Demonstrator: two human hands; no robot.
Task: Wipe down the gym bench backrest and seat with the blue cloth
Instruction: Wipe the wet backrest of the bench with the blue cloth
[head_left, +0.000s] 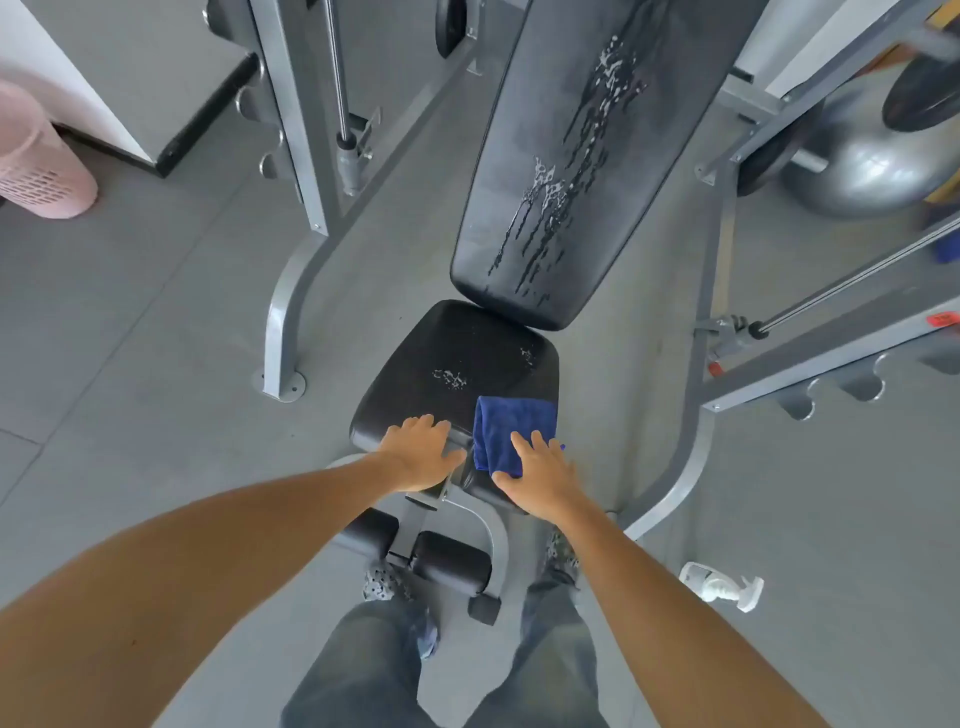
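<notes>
The black bench backrest (587, 156) slopes away from me, streaked with white foam and wet runs down its middle. Below it lies the black seat (457, 358) with small foam spots. A folded blue cloth (511, 426) rests on the seat's near right corner. My right hand (540, 473) lies flat on the near end of the cloth, fingers spread. My left hand (423, 452) rests flat on the seat's near left edge, fingers apart, holding nothing.
Grey rack frames (291, 156) flank the bench on both sides. A white spray bottle (722, 584) lies on the floor at right. A pink basket (36, 156) stands far left, a silver exercise ball (872, 161) far right. Leg rollers (447, 564) sit below the seat.
</notes>
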